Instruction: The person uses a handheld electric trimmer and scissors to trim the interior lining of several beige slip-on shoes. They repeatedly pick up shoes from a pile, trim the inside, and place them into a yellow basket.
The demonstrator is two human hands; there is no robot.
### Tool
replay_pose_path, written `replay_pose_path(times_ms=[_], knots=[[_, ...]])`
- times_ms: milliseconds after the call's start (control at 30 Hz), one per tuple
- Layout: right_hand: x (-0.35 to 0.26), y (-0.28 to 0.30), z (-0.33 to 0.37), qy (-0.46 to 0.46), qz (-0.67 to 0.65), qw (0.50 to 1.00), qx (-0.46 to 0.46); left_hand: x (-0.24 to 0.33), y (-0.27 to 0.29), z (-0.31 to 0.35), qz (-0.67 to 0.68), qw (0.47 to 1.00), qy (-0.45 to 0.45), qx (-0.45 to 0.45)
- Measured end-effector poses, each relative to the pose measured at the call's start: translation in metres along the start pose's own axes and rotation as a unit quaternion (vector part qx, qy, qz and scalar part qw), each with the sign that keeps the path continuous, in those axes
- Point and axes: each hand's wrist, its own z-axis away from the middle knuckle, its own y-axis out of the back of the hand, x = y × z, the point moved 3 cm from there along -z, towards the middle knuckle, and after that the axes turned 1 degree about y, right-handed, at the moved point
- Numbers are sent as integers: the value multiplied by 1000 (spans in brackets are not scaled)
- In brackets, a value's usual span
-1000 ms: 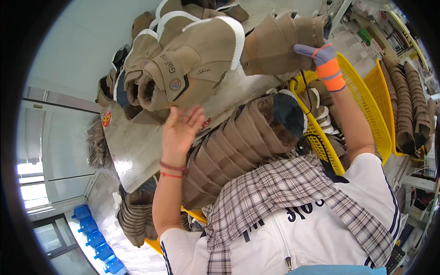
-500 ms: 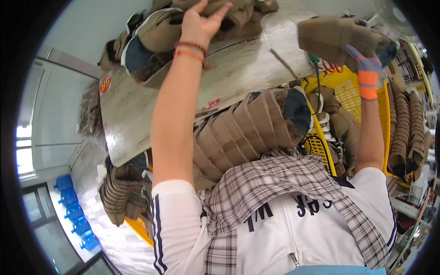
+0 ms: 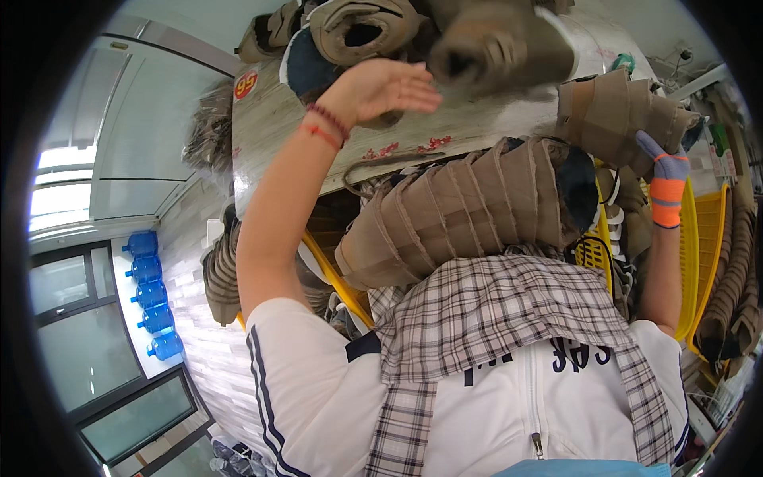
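Observation:
My left hand (image 3: 385, 91), bare with red bracelets at the wrist, is over the white table (image 3: 286, 151) with its fingers stretched out and nothing in them. Just beyond its fingertips is a brown shoe upper (image 3: 509, 48), blurred by motion. Another rolled brown upper (image 3: 362, 32) with a dark opening lies above that hand. At the right my gloved right hand (image 3: 668, 171), grey and orange, grips a short nested stack of brown shoe uppers (image 3: 612, 111); most of its fingers are hidden behind the stack. A longer stack of nested uppers (image 3: 469, 207) with dark blue lining lies across my lap.
Yellow plastic baskets (image 3: 691, 262) holding more uppers stand at my right, and another yellow basket edge (image 3: 338, 278) shows below the table at my left. A plastic-wrapped bundle (image 3: 211, 131) is beside the table's left end. Blue water bottles (image 3: 149, 266) line the floor farther left.
My left hand has come down and right, away from the uppers at the table's back. My right hand has lowered slightly with its stack. A blurred upper now shows beyond my left fingers.

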Motion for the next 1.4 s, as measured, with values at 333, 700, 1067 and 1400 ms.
replay_pose_path(times_ms=[333, 700, 1067, 1400], knots=[[-6, 4, 0, -36, -35, 998, -34, -127, -25, 128, -343, 867, -329, 146], [-20, 6, 2, 7, -15, 1000, -18, -93, -74, 86, -658, 689, -302, 7], [-45, 26, 22, -75, 55, 995, -27, -75, -115, 51, -679, 594, -416, -112], [-60, 35, 60, -81, 77, 993, -27, -66, -165, 28, -774, 514, -362, -66]])
